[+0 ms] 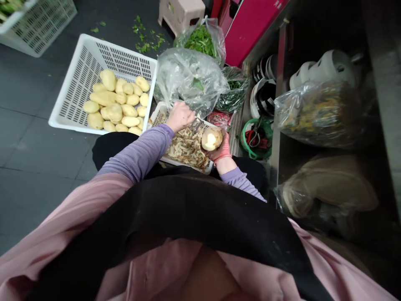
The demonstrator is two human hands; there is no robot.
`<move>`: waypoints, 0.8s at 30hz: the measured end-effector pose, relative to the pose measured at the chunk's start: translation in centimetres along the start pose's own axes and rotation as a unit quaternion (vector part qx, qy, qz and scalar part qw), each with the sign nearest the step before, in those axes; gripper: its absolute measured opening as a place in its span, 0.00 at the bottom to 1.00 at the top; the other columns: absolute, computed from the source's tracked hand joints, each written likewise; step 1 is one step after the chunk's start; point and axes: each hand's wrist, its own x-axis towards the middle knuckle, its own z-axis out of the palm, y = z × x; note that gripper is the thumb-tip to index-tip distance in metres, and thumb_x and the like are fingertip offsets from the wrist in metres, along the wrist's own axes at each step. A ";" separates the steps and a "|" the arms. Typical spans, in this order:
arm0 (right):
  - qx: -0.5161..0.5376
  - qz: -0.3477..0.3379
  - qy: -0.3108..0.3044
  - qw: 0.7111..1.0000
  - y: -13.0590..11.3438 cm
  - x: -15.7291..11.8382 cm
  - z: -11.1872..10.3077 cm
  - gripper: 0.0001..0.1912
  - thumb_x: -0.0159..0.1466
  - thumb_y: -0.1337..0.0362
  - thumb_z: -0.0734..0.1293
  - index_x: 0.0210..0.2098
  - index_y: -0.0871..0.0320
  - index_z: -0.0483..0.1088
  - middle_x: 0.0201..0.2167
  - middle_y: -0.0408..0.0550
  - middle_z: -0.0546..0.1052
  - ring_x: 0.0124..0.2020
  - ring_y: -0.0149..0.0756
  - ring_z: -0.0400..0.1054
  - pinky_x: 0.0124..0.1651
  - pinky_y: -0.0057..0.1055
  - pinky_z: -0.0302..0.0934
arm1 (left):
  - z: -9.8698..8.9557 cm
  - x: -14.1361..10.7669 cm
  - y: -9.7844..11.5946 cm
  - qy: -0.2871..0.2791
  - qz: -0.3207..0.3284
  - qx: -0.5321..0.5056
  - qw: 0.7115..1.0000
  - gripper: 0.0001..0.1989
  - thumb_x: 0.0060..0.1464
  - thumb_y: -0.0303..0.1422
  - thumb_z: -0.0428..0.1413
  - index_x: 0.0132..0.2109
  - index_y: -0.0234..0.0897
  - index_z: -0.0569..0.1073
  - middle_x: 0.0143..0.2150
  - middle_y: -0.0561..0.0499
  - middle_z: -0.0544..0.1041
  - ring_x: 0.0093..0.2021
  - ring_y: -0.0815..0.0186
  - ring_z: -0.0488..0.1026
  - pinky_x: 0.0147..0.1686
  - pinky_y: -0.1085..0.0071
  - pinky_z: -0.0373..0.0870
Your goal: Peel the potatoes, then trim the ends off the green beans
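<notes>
My right hand [222, 149], in a pinkish-orange glove, is wrapped around a partly peeled potato [211, 139]. Pale flesh shows on the potato's near face, and brown skin remains around its edge. My bare left hand [181, 116] is closed in a fist to the left of the potato, apart from it. A small peeler [197, 122] juts from that fist, blurred and mostly hidden. Below both hands sits a white basket [205, 169] holding a heap of potato peelings [187, 147].
Left of my knees, a large white crate [67, 90] holds several peeled potatoes [114, 112]. Plastic bags of greens [200, 40] lie ahead, near a stool [181, 14]. To the right, a green basket [250, 151] holds scissors, beside a shelf with bagged goods [313, 113].
</notes>
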 end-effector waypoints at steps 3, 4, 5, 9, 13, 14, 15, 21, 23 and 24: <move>0.006 -0.012 -0.001 1.000 0.1 0.2 0.1 0.21 0.82 0.38 0.68 0.52 0.47 0.82 0.37 0.43 0.89 0.53 0.51 0.91 0.61 0.56 0.92 | -0.5 0.2 1.0 -0.040 0.029 0.000 0.999 0.31 0.82 0.53 0.53 0.28 0.49 0.64 0.26 0.47 0.66 0.43 0.46 0.78 0.58 0.43 0.80; 0.006 -0.014 -0.002 1.000 0.1 0.4 0.0 0.21 0.83 0.39 0.68 0.52 0.47 0.83 0.37 0.43 0.90 0.53 0.51 0.91 0.62 0.56 0.92 | -0.5 0.2 1.0 -0.055 0.043 -0.001 0.998 0.30 0.80 0.52 0.54 0.27 0.50 0.63 0.26 0.47 0.66 0.44 0.45 0.78 0.58 0.42 0.80; 0.006 -0.013 -0.003 1.000 0.1 0.5 -0.1 0.21 0.83 0.40 0.68 0.52 0.47 0.83 0.37 0.43 0.90 0.54 0.51 0.92 0.62 0.56 0.92 | -0.4 0.3 0.8 -0.065 0.044 0.000 0.997 0.29 0.79 0.50 0.55 0.26 0.50 0.62 0.26 0.47 0.67 0.44 0.45 0.78 0.58 0.41 0.81; -0.007 0.009 -0.022 1.000 -0.3 0.8 -1.1 0.21 0.80 0.37 0.73 0.51 0.47 0.82 0.36 0.43 0.90 0.54 0.52 0.93 0.63 0.56 0.92 | -0.6 0.5 -0.5 -0.050 -0.048 0.020 0.997 0.30 0.77 0.42 0.58 0.24 0.49 0.60 0.25 0.46 0.67 0.43 0.45 0.78 0.59 0.38 0.79; -0.034 0.052 -0.045 0.997 -1.0 0.5 -2.3 0.24 0.81 0.35 0.73 0.52 0.48 0.82 0.34 0.44 0.90 0.53 0.55 0.93 0.63 0.59 0.92 | -0.8 0.8 0.2 -0.036 -0.031 -0.011 0.999 0.28 0.78 0.44 0.60 0.25 0.46 0.67 0.27 0.47 0.68 0.45 0.46 0.79 0.61 0.41 0.76; -0.036 0.068 -0.047 0.996 -1.3 0.3 -2.5 0.25 0.82 0.34 0.72 0.53 0.49 0.82 0.35 0.46 0.91 0.53 0.56 0.93 0.63 0.60 0.92 | -0.9 0.8 0.6 -0.038 -0.018 -0.025 0.999 0.28 0.78 0.46 0.60 0.26 0.46 0.68 0.27 0.47 0.68 0.45 0.46 0.78 0.60 0.43 0.76; -0.034 0.083 -0.053 0.995 -1.5 0.1 -2.7 0.27 0.83 0.33 0.70 0.55 0.50 0.82 0.37 0.47 0.92 0.53 0.55 0.94 0.63 0.61 0.92 | -0.9 0.8 1.1 -0.039 -0.010 -0.037 0.998 0.29 0.79 0.47 0.60 0.26 0.46 0.69 0.27 0.47 0.68 0.44 0.47 0.78 0.59 0.44 0.76; 0.005 0.067 -0.100 0.993 -1.5 -0.3 -2.5 0.22 0.84 0.42 0.71 0.61 0.52 0.83 0.43 0.50 0.96 0.56 0.55 0.95 0.66 0.64 0.91 | -0.4 0.0 3.5 -0.055 0.031 -0.050 0.997 0.31 0.79 0.46 0.56 0.24 0.46 0.67 0.25 0.47 0.68 0.40 0.49 0.75 0.55 0.44 0.77; 0.007 0.066 -0.080 0.995 -1.1 0.0 -2.0 0.18 0.82 0.46 0.73 0.60 0.52 0.83 0.44 0.49 0.96 0.57 0.56 0.95 0.68 0.66 0.90 | 0.3 -0.5 4.3 -0.060 0.070 -0.043 0.995 0.29 0.78 0.45 0.56 0.24 0.46 0.70 0.25 0.47 0.69 0.40 0.49 0.75 0.56 0.42 0.78; 0.011 0.070 -0.072 0.995 -1.0 0.2 -1.9 0.17 0.82 0.47 0.73 0.60 0.52 0.83 0.44 0.49 0.96 0.58 0.56 0.95 0.69 0.66 0.90 | 0.7 -0.7 4.4 -0.063 0.088 -0.041 0.993 0.29 0.79 0.45 0.57 0.25 0.46 0.71 0.25 0.47 0.69 0.40 0.49 0.75 0.57 0.41 0.78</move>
